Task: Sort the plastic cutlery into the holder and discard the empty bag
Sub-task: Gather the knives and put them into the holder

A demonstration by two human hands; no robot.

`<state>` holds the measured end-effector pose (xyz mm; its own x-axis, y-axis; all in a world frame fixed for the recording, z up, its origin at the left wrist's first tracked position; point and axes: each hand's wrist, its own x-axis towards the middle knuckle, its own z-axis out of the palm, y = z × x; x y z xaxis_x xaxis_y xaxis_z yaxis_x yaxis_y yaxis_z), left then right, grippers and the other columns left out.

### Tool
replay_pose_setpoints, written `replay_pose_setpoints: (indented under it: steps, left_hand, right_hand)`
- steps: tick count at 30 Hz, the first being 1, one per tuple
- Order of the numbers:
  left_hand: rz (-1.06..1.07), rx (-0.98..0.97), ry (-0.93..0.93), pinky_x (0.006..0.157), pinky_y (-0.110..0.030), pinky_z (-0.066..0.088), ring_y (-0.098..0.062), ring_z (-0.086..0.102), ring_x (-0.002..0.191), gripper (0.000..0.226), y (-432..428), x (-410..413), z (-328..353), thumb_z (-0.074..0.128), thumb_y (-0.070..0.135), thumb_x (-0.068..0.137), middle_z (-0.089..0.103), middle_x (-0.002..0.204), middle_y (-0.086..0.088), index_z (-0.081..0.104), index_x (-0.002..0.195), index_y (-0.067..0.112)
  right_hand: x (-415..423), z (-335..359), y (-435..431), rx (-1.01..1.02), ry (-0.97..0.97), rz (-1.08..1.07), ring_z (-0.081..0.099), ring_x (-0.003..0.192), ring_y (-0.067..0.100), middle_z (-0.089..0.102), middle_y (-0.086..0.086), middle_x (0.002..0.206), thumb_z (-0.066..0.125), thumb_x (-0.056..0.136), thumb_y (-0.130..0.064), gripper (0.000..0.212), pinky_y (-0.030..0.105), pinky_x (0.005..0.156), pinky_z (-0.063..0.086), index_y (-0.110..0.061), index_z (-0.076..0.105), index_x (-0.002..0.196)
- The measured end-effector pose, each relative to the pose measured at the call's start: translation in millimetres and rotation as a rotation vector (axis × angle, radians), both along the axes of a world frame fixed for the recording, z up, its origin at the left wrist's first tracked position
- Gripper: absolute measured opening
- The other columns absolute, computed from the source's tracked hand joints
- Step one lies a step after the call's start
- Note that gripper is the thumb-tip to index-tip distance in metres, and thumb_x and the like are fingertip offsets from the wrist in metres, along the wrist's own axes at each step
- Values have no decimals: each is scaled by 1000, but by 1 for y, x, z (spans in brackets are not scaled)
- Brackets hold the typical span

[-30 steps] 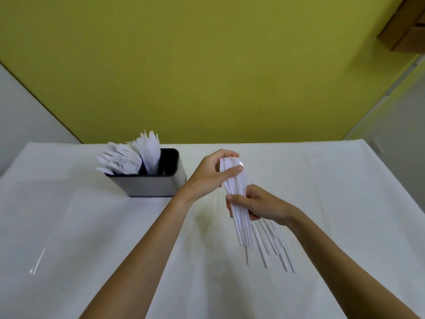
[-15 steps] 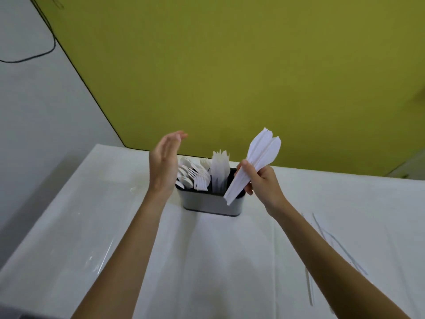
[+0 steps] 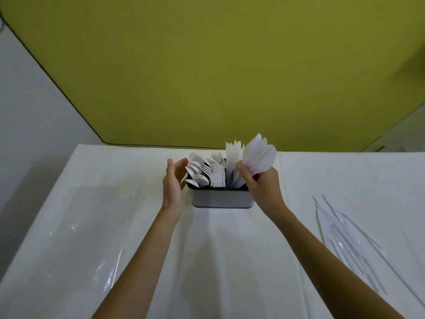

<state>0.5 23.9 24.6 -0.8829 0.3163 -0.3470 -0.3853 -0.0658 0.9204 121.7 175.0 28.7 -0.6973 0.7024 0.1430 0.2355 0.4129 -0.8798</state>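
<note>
A grey cutlery holder (image 3: 220, 200) stands at the table's far middle, with white spoons (image 3: 195, 170) on its left, forks (image 3: 215, 171) in the middle and knives (image 3: 232, 157) on the right. My right hand (image 3: 262, 187) grips a fanned bunch of white knives (image 3: 259, 155) at the holder's right end, handles down inside it. My left hand (image 3: 173, 183) is beside the holder's left end with straight fingers, holding nothing. Several more white knives (image 3: 345, 236) lie on the table at the right. The clear empty bag (image 3: 101, 238) lies flat at the left.
A white cloth (image 3: 218, 261) covers the table. Behind the table rises a yellow-green wall (image 3: 218, 65), and a grey wall (image 3: 27, 111) stands at the left.
My right hand has lowered the bunch of knives from a tilt beside the holder into its right end. My left hand has dropped beside the holder's left end.
</note>
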Motion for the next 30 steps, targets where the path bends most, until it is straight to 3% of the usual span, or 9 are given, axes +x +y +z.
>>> replay_pose_setpoints:
  steps: [2,4,7,9,14,18,24,27,30]
  left_hand:
    - [-17,46,-27,91,-27,46,-18,61,105,50,2,2,-2,21,40,103,64,116,-10,59,117,10]
    - [-26,73,-37,81,-21,47,-14,61,94,54,4,2,-3,20,39,103,64,110,-9,58,121,5]
    - [-50,73,-29,86,-23,46,-17,60,101,57,2,0,-7,19,40,103,63,116,-12,57,124,3]
    - [-73,62,-28,93,-27,43,-21,58,111,59,-1,-2,-9,18,41,103,62,123,-14,56,127,2]
    - [-106,59,-26,93,-24,44,-18,57,113,60,-3,-3,-9,17,42,103,62,123,-11,55,128,3]
    - [-105,56,-28,95,-25,43,-18,56,114,60,-5,-4,-10,18,42,103,62,123,-11,55,128,3]
    - [-104,64,-35,86,-18,45,-16,57,108,57,-3,-4,-10,18,41,103,62,115,-7,55,127,4]
    - [-106,74,-37,83,-17,45,-15,57,104,56,-2,-4,-11,19,40,103,62,113,-6,56,126,5]
    - [-112,72,-32,85,-18,45,-15,57,107,57,-2,-4,-11,18,40,104,62,114,-7,56,126,4]
  right_hand:
    - [1,-3,-4,38,-67,29,47,52,5,51,-4,60,66,88,-25,21,10,49,30,-13,54,76]
    - [1,-3,-8,85,-112,37,53,66,14,57,0,76,67,86,-26,14,17,55,35,-16,57,89]
    - [0,2,-13,220,-122,57,56,80,26,60,8,90,69,84,-21,23,34,64,45,-5,60,98]
    - [-1,2,-16,323,-149,63,54,81,32,59,13,89,72,81,-18,26,43,67,46,0,62,96]
    - [1,-5,-17,575,-158,6,52,75,27,51,8,82,78,71,-23,26,35,62,37,-4,62,78]
    - [4,-2,-14,631,-165,-66,55,80,28,53,7,91,77,72,-31,32,37,65,42,-9,62,89]
    - [2,4,-7,686,-31,-34,42,121,22,49,13,135,63,80,-37,65,31,88,36,-14,34,133]
    - [-4,7,-1,829,25,162,39,132,28,41,17,145,59,89,-17,58,40,104,36,-15,28,139]
    - [-11,8,0,897,-69,217,30,139,25,36,12,150,31,102,-23,42,43,112,28,-9,31,143]
